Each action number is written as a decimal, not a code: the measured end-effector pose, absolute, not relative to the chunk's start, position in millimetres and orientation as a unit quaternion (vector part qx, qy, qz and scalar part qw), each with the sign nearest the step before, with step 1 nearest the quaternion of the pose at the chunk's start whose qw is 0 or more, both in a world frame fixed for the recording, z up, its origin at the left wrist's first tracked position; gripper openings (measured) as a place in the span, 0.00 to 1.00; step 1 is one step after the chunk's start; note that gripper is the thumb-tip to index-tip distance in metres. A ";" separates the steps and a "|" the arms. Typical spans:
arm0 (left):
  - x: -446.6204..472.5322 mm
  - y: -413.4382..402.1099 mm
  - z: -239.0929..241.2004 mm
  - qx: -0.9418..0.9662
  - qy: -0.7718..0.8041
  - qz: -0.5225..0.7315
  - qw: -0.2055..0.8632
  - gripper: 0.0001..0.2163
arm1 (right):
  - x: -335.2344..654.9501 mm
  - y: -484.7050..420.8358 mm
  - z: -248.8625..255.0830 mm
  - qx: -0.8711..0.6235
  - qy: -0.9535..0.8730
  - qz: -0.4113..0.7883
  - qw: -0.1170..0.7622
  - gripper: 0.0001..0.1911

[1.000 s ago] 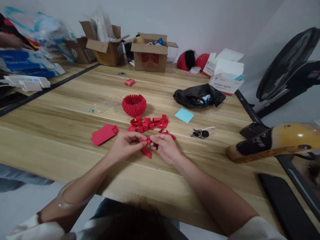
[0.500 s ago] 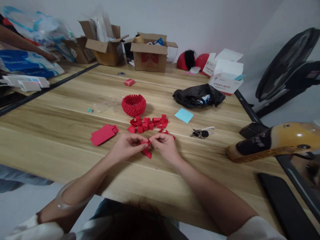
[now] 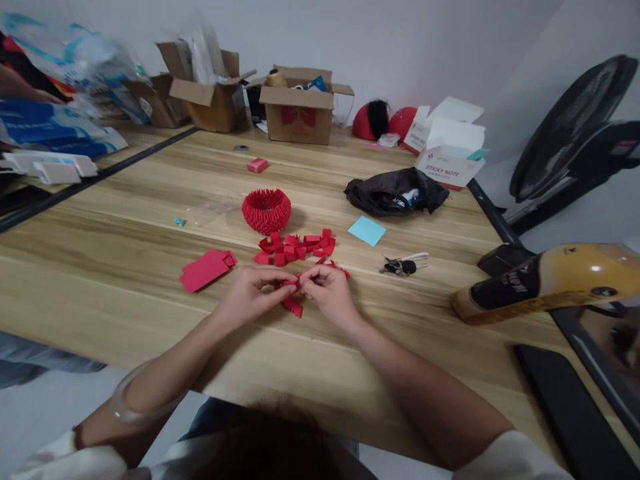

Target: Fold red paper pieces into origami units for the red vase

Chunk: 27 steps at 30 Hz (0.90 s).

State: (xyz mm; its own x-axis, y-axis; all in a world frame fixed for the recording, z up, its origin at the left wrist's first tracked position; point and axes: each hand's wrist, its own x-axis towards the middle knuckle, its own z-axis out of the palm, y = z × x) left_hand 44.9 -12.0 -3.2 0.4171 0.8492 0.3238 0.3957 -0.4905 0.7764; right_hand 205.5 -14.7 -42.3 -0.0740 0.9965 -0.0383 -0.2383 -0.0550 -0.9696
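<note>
My left hand point(image 3: 257, 291) and my right hand point(image 3: 327, 291) meet over the table, each closed in a pinch on a small piece of red folded paper point(image 3: 295, 284) between the fingertips. Just below the fingers, a red paper strip with a notched edge point(image 3: 293, 307) shows; whether it joins the pinched piece I cannot tell. Beyond the hands lie several folded red paper pieces point(image 3: 295, 249). Behind them stands a round red bowl of interlocked folded paper point(image 3: 267, 211). Flat red paper sheets point(image 3: 207, 269) are stacked left of my left hand.
Right of the hands lie keys point(image 3: 401, 266), a blue paper square point(image 3: 367, 231), a black bag point(image 3: 397, 192), a tilted-looking drink bottle point(image 3: 505, 291) and a phone point(image 3: 560, 400). Cardboard boxes point(image 3: 299, 117) line the wall. A fan point(image 3: 570, 133) stands at right. Another person's arm point(image 3: 23, 85) is far left.
My hands stay nearly in place, fingers shifting slightly at the red paper. The other person's arm at far left has drawn back toward the edge.
</note>
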 end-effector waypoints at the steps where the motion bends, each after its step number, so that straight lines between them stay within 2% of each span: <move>1: 44.7 -11.9 -2.8 0.790 0.396 0.365 0.292 0.06 | 205.4 -15.3 -41.9 -0.433 -0.443 0.583 0.527 0.03; 6: 44.5 -10.7 -2.3 0.801 0.405 0.368 0.244 0.06 | 206.1 -16.2 -39.3 -0.422 -0.447 0.591 0.523 0.06; 13: 43.3 -9.1 -5.4 0.792 0.420 0.377 0.234 0.07 | 210.3 -13.5 -38.5 -0.381 -0.419 0.649 0.508 0.06; 22: 44.1 -10.1 -2.1 0.808 0.374 0.384 0.242 0.06 | 212.2 -10.4 -41.4 -0.374 -0.396 0.673 0.500 0.06; 27: 42.7 -9.9 -7.5 0.801 0.399 0.369 0.252 0.06 | 211.3 -10.6 -39.0 -0.374 -0.393 0.674 0.501 0.09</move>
State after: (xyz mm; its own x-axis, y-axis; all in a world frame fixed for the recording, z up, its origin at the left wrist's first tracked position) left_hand 42.7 -9.9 -7.5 0.4104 0.8244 0.3898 0.4532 -0.5553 0.6973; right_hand 211.3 -10.6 -39.0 -0.2170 0.9699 -0.1107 -0.3814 -0.1886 -0.9049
